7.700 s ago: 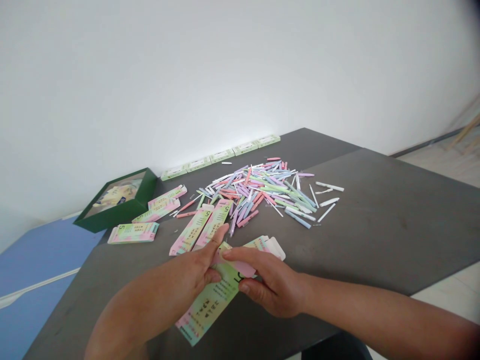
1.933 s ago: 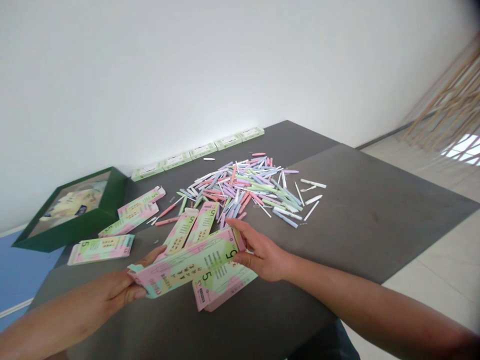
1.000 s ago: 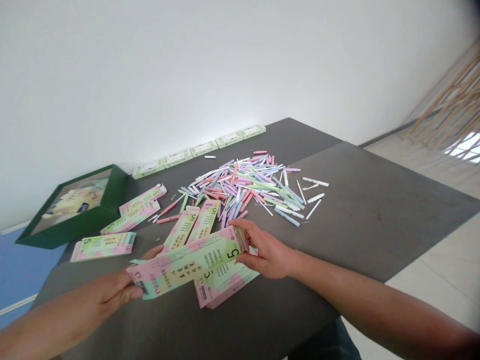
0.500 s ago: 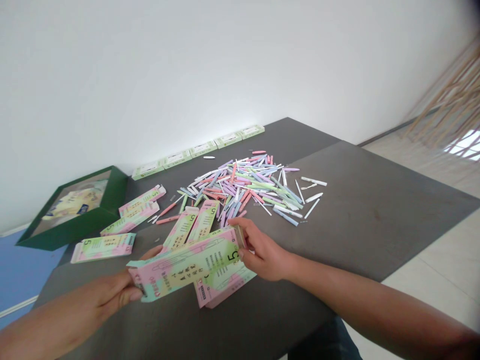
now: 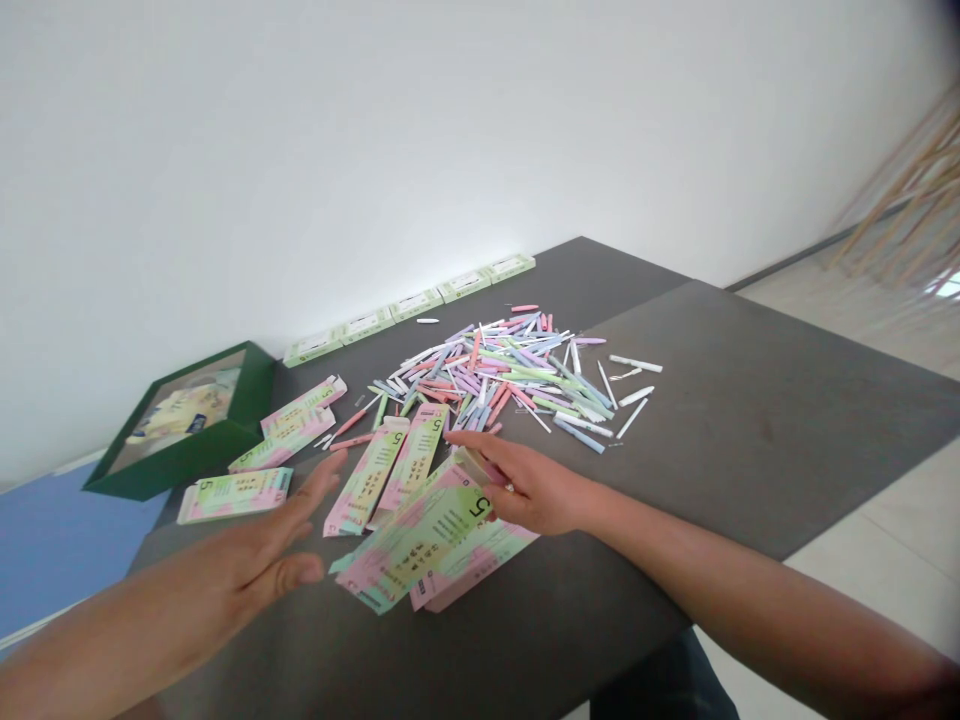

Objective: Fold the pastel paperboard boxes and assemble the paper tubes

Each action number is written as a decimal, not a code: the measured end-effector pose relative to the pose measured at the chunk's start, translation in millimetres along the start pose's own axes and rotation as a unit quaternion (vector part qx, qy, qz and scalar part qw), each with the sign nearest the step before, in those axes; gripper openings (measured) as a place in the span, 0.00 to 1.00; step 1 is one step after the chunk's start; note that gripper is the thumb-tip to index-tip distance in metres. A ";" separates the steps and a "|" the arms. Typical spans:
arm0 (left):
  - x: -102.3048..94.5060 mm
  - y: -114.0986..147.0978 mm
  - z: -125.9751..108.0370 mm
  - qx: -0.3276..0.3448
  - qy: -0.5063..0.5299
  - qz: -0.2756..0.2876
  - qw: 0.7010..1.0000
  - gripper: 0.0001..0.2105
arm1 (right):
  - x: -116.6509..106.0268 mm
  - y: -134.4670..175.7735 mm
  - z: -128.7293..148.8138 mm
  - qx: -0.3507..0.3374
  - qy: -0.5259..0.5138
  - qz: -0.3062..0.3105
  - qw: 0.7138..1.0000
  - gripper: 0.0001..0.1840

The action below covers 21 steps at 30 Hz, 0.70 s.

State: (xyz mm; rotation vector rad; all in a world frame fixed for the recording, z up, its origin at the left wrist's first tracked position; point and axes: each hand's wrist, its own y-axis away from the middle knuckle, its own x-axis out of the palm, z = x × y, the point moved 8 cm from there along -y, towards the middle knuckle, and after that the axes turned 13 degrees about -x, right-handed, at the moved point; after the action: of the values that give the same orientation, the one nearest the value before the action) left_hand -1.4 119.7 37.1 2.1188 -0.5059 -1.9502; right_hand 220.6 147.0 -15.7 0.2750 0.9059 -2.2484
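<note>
My right hand (image 5: 529, 485) grips the upper end of a pastel green and pink pen box (image 5: 424, 545), which tilts down to the left. Another pink-edged box (image 5: 480, 575) lies partly hidden beneath it. My left hand (image 5: 289, 545) hovers left of the held box, fingers stretched out and nothing in them. Just beyond, two more pen boxes lie side by side, one box (image 5: 369, 475) nearer my left hand and the other box (image 5: 414, 455) nearer the pens. A large heap of pastel pens (image 5: 495, 370) spreads behind them.
A green open box (image 5: 251, 390) with wrappers inside stands at the left. Near it lie several pink and green boxes, one a flat box (image 5: 236, 495). Along the wall runs a row of pale green boxes (image 5: 367, 325). Loose white pens (image 5: 636, 395) lie right of the heap on the dark table (image 5: 750, 420).
My left hand has let go of the pen box and moved off it, opening its fingers. The box's left end has swung down and right, still in my right hand. The view has shifted slightly.
</note>
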 end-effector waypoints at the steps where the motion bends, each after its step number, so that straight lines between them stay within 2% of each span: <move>1: -1.7 -2.4 -14.5 0.012 -0.002 0.018 1.000 0.36 | -0.3 -2.7 5.9 -0.015 0.009 0.001 1.000 0.35; 3: 0.2 -7.6 -36.2 0.029 -0.003 0.054 0.998 0.34 | -0.6 -7.5 18.2 -0.047 0.031 0.000 0.998 0.35; 6: 11.1 -14.3 -51.4 0.048 -0.004 0.088 0.995 0.36 | 2.4 -11.9 33.6 -0.094 0.053 0.009 0.994 0.34; 9: 22.4 -18.4 -55.3 0.056 0.005 0.104 0.993 0.35 | 4.7 -13.6 42.5 -0.128 0.045 0.001 0.991 0.32; 13: 24.8 -19.3 -61.9 0.065 0.023 0.097 0.993 0.34 | 3.5 -13.2 49.3 -0.162 0.005 -0.045 0.986 0.33; 17: 24.0 -19.3 -64.0 0.048 0.030 0.100 0.993 0.35 | 8.2 -10.4 39.3 -0.125 -0.060 -0.061 0.989 0.35; 21: 28.6 -21.4 -57.8 0.044 0.036 0.114 0.992 0.36 | 16.4 -7.3 20.9 -0.080 -0.204 -0.086 0.972 0.38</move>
State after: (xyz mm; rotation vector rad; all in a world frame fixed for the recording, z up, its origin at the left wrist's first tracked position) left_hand 60.0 123.9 8.2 2.0704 -0.7940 -1.7501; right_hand 204.8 128.1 -3.4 -0.3417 0.9054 -2.2509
